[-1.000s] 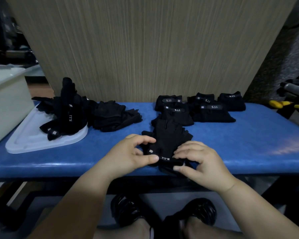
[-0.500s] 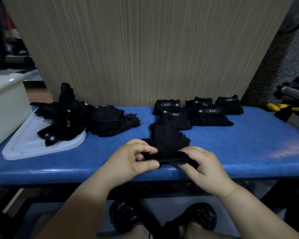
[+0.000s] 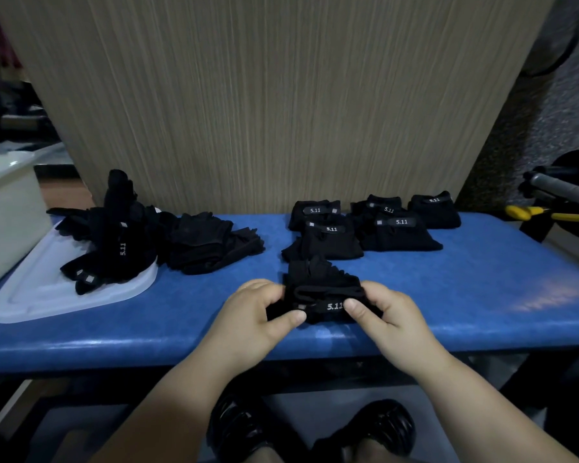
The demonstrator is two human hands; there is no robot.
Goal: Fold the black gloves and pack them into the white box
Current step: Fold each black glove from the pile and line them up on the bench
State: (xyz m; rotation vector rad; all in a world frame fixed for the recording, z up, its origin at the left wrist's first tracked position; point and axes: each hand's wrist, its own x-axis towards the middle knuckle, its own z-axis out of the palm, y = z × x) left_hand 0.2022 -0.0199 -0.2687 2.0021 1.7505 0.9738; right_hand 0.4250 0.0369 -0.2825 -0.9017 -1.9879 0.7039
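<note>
A pair of black gloves (image 3: 321,289) lies near the front edge of the blue table (image 3: 482,295), its cuff end folded over with the 5.11 strap facing me. My left hand (image 3: 254,315) pinches its left side between thumb and fingers. My right hand (image 3: 381,312) pinches its right side the same way. Several folded black gloves (image 3: 365,228) lie in rows behind. A heap of unfolded black gloves (image 3: 114,235) rests on a white lid (image 3: 30,292) at the left. The white box (image 3: 4,208) stands at the far left edge.
A loose stack of black gloves (image 3: 208,242) lies between the lid and the folded rows. A wood-grain panel (image 3: 264,95) stands behind the table. A yellow-handled tool (image 3: 542,213) and a grey bar (image 3: 565,188) sit at the right. My black shoes (image 3: 315,429) show below the table.
The cuff end of the glove has been lifted and turned over toward the fingers, so the 5.11 strap now faces up. Both hands moved slightly forward with it.
</note>
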